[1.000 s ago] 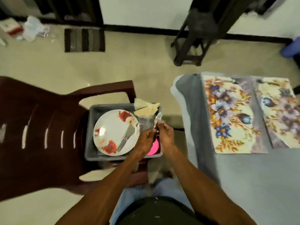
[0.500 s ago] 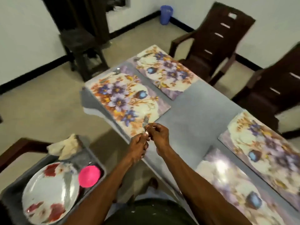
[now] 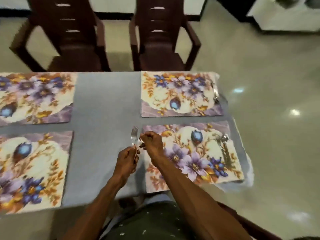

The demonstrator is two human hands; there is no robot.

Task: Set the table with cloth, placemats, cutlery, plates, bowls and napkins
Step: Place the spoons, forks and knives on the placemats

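My left hand (image 3: 127, 161) is curled around the handles of the forks (image 3: 134, 135), tines pointing away from me. My right hand (image 3: 152, 142) pinches one fork near its tines. Both hover over the grey tablecloth (image 3: 105, 108), just left of the near right floral placemat (image 3: 192, 158), where cutlery (image 3: 224, 149) lies along its right edge.

My table has a gray cloth (image 3: 103, 108) on it. Four flowery mats lie on the cloth: upper left (image 3: 34, 97), lower left (image 3: 32, 170), upper right (image 3: 180, 94) and lower right (image 3: 190, 158), which has cutlery (image 3: 224, 149) on it.
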